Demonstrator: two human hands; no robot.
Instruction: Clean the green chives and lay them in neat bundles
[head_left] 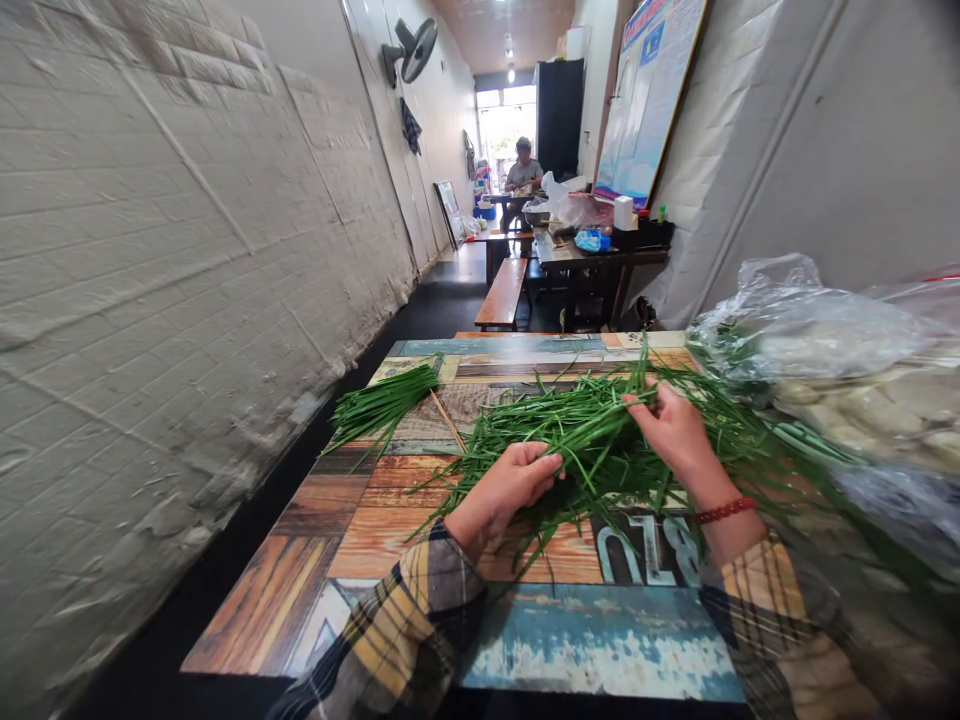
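A loose heap of long green chives (517, 410) spreads over the middle of the patterned table (420, 540). My left hand (514, 482) is closed around the near side of some chives, thumb against fingers. On the right, my right hand (671, 425) pinches the other part of these stalks between thumb and fingers, with a red bead bracelet at its wrist. Strands run between both hands, and loose ones hang below them. To the left, apart from the heap, lies a neat bundle of chives (386, 400) with its stalks aligned. A thin stick (448, 420) rests between bundle and heap.
Clear plastic bags (847, 340) with pale contents crowd the table's right side. A whitewashed brick wall (150, 300) runs along the left. Ahead are a wooden bench (502, 292), a cluttered second table (592, 255) and a seated person (523, 170).
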